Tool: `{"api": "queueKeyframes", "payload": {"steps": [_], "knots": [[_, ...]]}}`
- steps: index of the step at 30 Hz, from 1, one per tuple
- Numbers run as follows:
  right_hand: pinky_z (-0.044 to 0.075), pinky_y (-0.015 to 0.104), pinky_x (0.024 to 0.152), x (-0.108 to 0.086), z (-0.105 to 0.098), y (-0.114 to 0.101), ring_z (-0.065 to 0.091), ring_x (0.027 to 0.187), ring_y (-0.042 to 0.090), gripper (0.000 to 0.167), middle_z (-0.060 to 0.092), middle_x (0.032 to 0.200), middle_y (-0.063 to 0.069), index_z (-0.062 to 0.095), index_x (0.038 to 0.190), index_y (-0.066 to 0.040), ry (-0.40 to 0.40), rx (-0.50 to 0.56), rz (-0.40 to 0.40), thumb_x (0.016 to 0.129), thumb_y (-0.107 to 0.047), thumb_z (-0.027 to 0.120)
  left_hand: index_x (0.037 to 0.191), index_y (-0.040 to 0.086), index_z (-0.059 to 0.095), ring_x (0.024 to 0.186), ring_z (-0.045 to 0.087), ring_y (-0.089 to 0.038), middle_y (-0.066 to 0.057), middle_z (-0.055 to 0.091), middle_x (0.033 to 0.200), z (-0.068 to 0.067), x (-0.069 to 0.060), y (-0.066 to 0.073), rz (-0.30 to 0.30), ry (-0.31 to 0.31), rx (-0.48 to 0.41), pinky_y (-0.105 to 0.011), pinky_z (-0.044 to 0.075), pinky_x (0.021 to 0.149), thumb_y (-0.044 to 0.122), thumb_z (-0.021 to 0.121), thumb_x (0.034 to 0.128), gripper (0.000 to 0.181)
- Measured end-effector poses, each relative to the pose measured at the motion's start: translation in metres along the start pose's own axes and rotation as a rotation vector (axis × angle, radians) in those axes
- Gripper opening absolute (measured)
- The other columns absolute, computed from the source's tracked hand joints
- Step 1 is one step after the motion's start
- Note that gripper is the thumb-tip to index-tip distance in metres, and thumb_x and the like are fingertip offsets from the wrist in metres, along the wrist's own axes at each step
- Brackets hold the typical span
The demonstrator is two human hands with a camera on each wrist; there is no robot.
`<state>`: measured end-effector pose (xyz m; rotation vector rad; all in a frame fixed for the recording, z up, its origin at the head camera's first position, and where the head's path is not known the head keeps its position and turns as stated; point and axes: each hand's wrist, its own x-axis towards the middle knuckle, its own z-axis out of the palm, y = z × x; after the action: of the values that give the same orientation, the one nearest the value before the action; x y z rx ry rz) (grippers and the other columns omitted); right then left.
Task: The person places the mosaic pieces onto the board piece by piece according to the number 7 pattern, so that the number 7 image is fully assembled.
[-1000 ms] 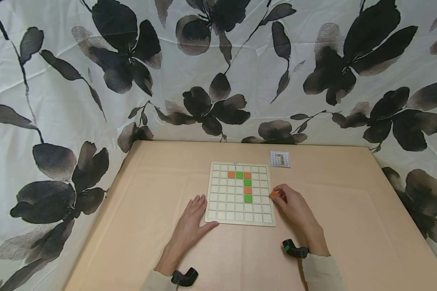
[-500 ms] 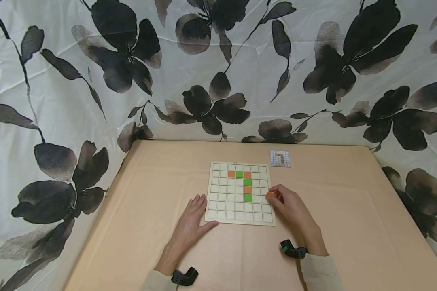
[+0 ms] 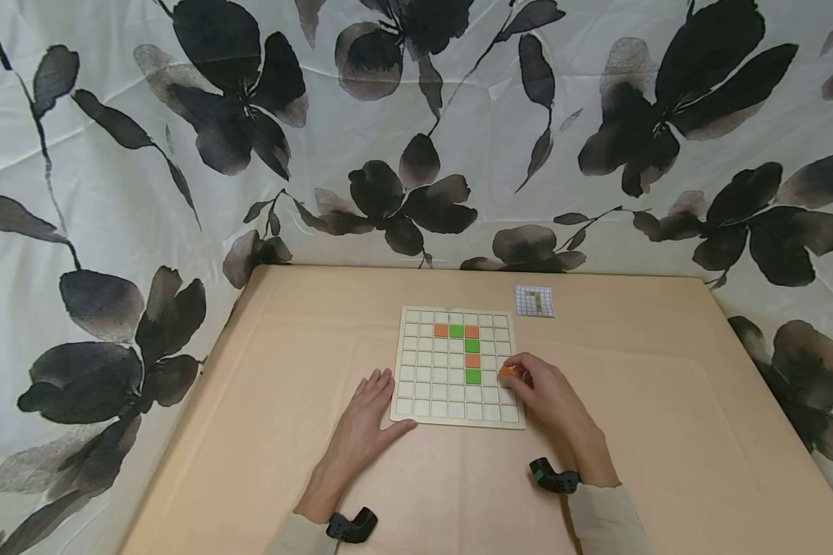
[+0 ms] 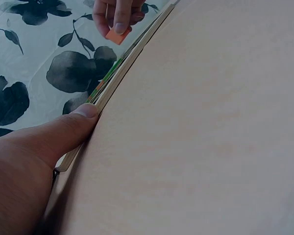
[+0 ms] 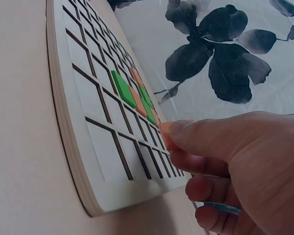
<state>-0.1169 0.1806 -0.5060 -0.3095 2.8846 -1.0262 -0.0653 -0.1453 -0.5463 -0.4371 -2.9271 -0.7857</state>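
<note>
A wooden grid board (image 3: 430, 391) lies on the table, with green and orange square tiles set in some of its cells. My right hand (image 3: 551, 393) pinches an orange tile (image 3: 507, 372) between thumb and fingers, over the board's right side. In the right wrist view that orange tile (image 5: 169, 137) is held above the cells, with a green tile (image 5: 122, 89) in the grid beyond. My left hand (image 3: 362, 424) rests at the board's lower left with fingers extended. Its thumb (image 4: 87, 110) touches the board's near edge in the left wrist view.
A small card (image 3: 534, 301) printed with a coloured grid pattern lies behind the board's right corner. The table (image 3: 666, 401) stretches out on both sides. Behind it hangs a white cloth (image 3: 500, 146) with dark flowers. Both wrists wear black devices (image 3: 352, 526).
My right hand has moved left with the orange tile, from the board's right edge to over its right columns. My left hand has stayed in place.
</note>
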Motion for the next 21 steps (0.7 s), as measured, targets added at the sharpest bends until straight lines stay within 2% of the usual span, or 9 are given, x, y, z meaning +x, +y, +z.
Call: {"api": "queueKeyframes", "payload": {"steps": [8, 16, 21], "knots": [[0.048, 0.021, 0.063, 0.001, 0.005, -0.006, 0.054, 0.077, 0.012, 0.023, 0.064, 0.088, -0.002, 0.067, 0.114, -0.01, -0.016, -0.006, -0.023, 0.094, -0.02, 0.072, 0.144, -0.003, 0.05, 0.149, 0.037, -0.032, -0.017, 0.047, 0.153, 0.0, 0.001, 0.0, 0.005, 0.005, 0.009, -0.044, 0.024, 0.129, 0.057, 0.071, 0.0856, 0.087], [0.046, 0.019, 0.061, -0.001, 0.008, -0.013, 0.053, 0.078, 0.012, 0.022, 0.065, 0.092, -0.001, 0.068, 0.115, -0.011, -0.034, -0.012, -0.004, 0.095, -0.019, 0.07, 0.146, 0.0, 0.048, 0.15, 0.036, -0.028, -0.014, 0.046, 0.155, 0.001, 0.0, -0.001, -0.011, 0.0, 0.015, -0.04, 0.022, 0.13, 0.06, 0.07, 0.0855, 0.088], [0.045, 0.019, 0.061, 0.0, 0.011, -0.017, 0.052, 0.076, 0.012, 0.022, 0.064, 0.09, -0.002, 0.068, 0.116, -0.012, -0.042, -0.021, 0.005, 0.095, -0.019, 0.069, 0.145, -0.001, 0.049, 0.149, 0.037, -0.03, -0.015, 0.047, 0.154, 0.001, 0.0, -0.001, 0.0, 0.006, 0.01, -0.043, 0.024, 0.129, 0.059, 0.07, 0.0857, 0.087]]}}
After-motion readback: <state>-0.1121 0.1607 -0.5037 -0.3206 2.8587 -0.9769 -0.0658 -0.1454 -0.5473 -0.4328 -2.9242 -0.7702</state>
